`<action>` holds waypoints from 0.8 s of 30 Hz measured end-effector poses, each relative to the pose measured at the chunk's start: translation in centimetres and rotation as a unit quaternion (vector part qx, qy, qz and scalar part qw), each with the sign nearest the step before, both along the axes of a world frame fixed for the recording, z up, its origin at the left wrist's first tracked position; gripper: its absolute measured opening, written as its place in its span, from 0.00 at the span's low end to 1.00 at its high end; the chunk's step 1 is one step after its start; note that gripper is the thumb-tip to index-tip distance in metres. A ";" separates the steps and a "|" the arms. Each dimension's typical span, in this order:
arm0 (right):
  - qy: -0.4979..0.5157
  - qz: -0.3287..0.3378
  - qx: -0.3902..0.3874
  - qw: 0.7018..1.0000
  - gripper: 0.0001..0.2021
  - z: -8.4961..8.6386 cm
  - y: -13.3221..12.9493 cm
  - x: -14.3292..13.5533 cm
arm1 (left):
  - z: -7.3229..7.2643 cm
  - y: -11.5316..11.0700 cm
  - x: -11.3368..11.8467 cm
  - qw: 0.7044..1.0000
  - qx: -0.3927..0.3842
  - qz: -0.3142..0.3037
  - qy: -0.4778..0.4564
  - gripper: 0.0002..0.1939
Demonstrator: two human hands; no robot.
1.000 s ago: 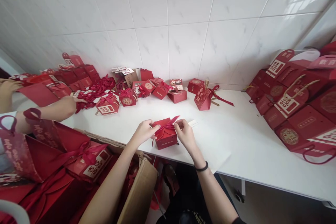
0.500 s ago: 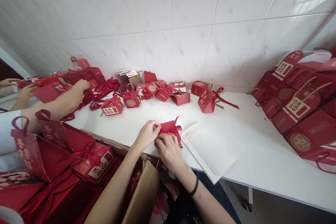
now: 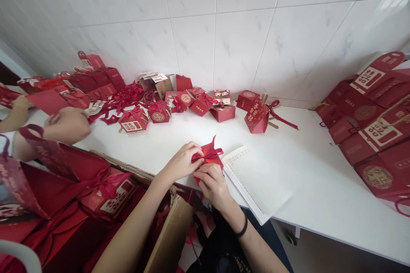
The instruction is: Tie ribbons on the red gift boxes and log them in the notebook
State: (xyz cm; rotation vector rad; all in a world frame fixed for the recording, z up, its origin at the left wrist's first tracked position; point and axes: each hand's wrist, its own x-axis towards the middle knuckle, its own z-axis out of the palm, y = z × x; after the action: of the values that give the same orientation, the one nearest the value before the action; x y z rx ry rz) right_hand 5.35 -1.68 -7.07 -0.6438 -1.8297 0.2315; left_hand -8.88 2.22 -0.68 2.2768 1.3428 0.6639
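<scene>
A small red gift box (image 3: 219,162) sits at the table's front edge, in front of me, with a dark red ribbon (image 3: 212,152) tied in a bow on top. My left hand (image 3: 187,160) pinches a loop of that ribbon at the box's left side. Close by, my right hand (image 3: 211,179) has its fingers bent at the front of the box, partly over it; what its fingertips hold, if anything, is hidden. An open notebook (image 3: 256,179) lies just right of the box.
Red gift boxes (image 3: 185,100) and a heap of ribbons (image 3: 128,96) line the wall. More boxes (image 3: 378,136) are stacked at the right. A cardboard carton (image 3: 173,234) of boxes stands at the lower left. Another person's arm (image 3: 68,126) reaches in on the left.
My left hand now grips the ribbon loop at the bow's left. My right hand stays at the box's front. The other person's hand has drawn back toward the lower left. The view has shifted slightly.
</scene>
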 end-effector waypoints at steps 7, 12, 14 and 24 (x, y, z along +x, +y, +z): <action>0.025 0.035 -0.015 0.999 0.11 0.3 0.0 0.5 | -0.4 0.4 0.4 1.000 -0.005 0.018 0.012 0.05; 0.037 0.091 -0.036 0.994 0.12 0.2 0.2 1.2 | -0.2 0.3 0.7 1.000 -0.013 0.017 0.020 0.05; 0.039 0.106 -0.034 0.993 0.12 0.2 0.3 1.5 | -0.1 0.3 0.7 1.000 -0.016 0.013 0.019 0.05; 0.058 0.064 -0.070 0.994 0.10 0.3 -0.4 0.6 | -0.2 0.1 0.9 0.996 -0.081 -0.010 -0.019 0.01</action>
State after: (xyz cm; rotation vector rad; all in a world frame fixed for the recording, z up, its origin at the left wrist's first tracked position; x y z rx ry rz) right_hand 5.98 -2.10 -6.72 -0.5970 -1.7550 0.4778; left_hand -7.94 2.27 -0.86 2.1351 1.3053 0.5667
